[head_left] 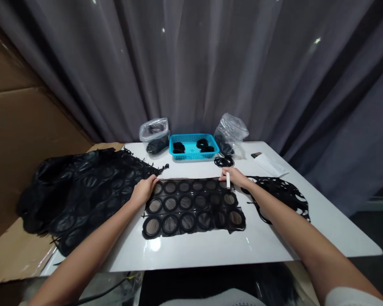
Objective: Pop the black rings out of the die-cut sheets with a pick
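Observation:
A flat black sheet with rows of rings [191, 216] lies on the white table in front of me. At its far left corner my left hand [144, 188] is closed on the edge, thumb and fingers pinched. My right hand [234, 176] is closed near the far right corner and holds a short white stick-like tool [228, 180] that points down over the sheet. Whether its fingertips also grip the sheet's edge, I cannot tell. Just beyond the right hand sits a small coil of black rings [224, 161].
A pile of similar black sheets [92, 187] covers the left side. At the back stand a blue basket [194, 157] holding black rings, a plastic tub [154, 135] and a clear bag [231, 129]. Black cut-out scraps [284, 195] and a white packet [270, 165] lie right.

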A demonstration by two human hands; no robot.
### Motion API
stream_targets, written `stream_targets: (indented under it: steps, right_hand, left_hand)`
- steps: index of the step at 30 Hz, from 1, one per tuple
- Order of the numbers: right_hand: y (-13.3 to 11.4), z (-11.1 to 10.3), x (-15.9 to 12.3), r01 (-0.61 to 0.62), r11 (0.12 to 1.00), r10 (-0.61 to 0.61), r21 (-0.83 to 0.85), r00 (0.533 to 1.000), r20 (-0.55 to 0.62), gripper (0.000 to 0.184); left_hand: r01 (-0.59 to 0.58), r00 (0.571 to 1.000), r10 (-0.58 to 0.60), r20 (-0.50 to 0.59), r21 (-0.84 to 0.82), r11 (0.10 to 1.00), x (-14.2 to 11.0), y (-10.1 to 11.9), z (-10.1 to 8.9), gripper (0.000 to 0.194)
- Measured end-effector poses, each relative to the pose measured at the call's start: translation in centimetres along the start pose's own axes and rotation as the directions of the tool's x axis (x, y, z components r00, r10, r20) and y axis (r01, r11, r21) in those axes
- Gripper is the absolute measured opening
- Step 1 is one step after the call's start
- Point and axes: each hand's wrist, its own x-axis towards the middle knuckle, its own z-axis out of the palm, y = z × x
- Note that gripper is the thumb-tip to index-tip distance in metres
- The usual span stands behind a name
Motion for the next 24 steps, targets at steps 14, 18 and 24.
stream_targets:
  steps: [14,18,24]
  right_hand:
    - [-1.3,-2.3,-3.9,-0.004,0.951,0.096,0.309,0.954,-0.284,0.058]
    - [-1.5,-0.9,-4.4,-0.059,0.963,0.090,0.261,0.990,-0.111,0.049]
    - [-0.5,-0.9,-4.1,-0.080,0.970,0.080,0.232,0.997,0.008,0.024]
  left_hand:
    - [-0.451,0.887,0.458,-0.055,0.112,0.886,1.3,7.4,0.9,0.020]
    - [-0.665,0.747,0.665,0.015,-0.007,0.747,0.5,14.6,5.1,0.030]
    - [-0.700,0.710,0.702,0.054,-0.065,0.712,-0.4,18.5,8.6,0.056]
